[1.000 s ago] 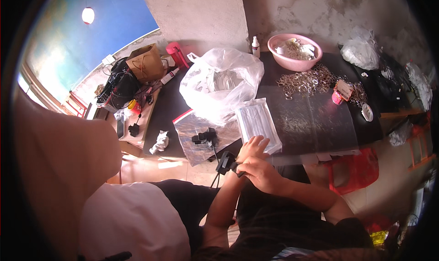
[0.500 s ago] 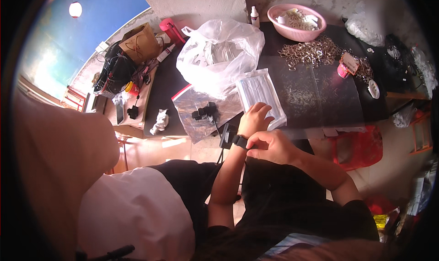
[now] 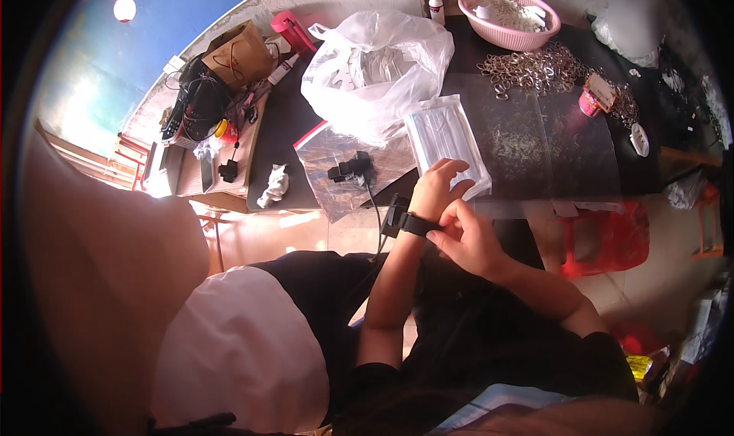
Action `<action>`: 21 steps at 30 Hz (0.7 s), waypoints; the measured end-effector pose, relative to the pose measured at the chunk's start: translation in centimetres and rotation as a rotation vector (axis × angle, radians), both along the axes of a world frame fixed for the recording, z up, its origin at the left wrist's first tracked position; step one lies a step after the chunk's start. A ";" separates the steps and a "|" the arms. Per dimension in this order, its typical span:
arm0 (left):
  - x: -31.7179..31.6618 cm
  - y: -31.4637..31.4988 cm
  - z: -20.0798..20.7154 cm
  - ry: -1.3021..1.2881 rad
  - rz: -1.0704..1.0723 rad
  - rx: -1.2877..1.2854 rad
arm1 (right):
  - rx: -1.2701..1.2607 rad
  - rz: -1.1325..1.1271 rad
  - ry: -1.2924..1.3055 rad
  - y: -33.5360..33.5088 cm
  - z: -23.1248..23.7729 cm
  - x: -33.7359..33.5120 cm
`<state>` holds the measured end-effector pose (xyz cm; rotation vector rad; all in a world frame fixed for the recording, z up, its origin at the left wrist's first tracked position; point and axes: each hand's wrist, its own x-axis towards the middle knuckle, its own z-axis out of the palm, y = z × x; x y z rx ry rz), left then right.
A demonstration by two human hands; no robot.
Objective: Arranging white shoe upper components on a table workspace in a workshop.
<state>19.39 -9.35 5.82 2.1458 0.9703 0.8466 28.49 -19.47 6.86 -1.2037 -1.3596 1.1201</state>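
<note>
My left hand (image 3: 438, 190) is held palm down in front of the table edge, its fingers loosely stretched and nothing in them. Around its wrist runs a black strap (image 3: 417, 224) that carries a small black box-shaped device (image 3: 394, 215) with a cable. The thumb and fingers of my right hand (image 3: 472, 241) pinch the strap's end on the inner side of that wrist. Just beyond my left hand, a clear packet of pale strips (image 3: 449, 142) lies on the table. A second black strapped device (image 3: 350, 167) rests on a silvery plastic bag (image 3: 325, 195).
A white plastic bag (image 3: 375, 77) stands open behind the packet. Further right are a pink basket (image 3: 508, 42), a heap of metal rings (image 3: 527, 71) and a pink tin (image 3: 589, 104). A red stool (image 3: 612, 241) stands beneath the table. Another person's white clothing (image 3: 245, 352) is close at left.
The strap, bunched at the wrist before, now stretches smoothly across it, with my right hand still at its end. The whole view has shifted slightly.
</note>
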 end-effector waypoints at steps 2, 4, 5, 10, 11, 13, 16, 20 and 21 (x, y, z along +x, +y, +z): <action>-0.1 -0.3 0.7 -0.173 0.049 -0.227 | 0.016 -0.085 -0.116 0.3 -1.1 0.0; -0.2 -0.4 1.4 -0.315 0.112 -0.246 | -0.229 -0.007 0.079 0.4 -2.4 0.3; -0.3 -0.3 1.7 -0.576 0.029 -0.485 | -0.098 0.024 0.115 0.6 -3.1 0.3; -0.7 -0.9 2.3 -1.601 -0.483 -1.105 | -0.014 0.276 0.470 2.2 -5.6 0.9; -0.7 -1.2 2.3 -1.632 -0.549 -1.091 | -0.032 0.395 0.566 2.5 -5.9 1.0; -0.6 -1.7 2.2 -1.718 -0.689 -1.075 | -0.231 0.594 0.799 2.9 -6.0 1.0; -0.9 -1.6 2.2 -1.801 -0.617 -1.034 | -0.327 0.517 0.860 2.8 -5.6 0.3; -1.6 0.5 1.6 -0.354 0.336 0.047 | -0.227 0.296 0.549 2.8 -5.3 -0.7; -1.8 0.9 1.4 -0.274 0.323 0.179 | -0.270 0.278 0.556 2.9 -5.2 -0.7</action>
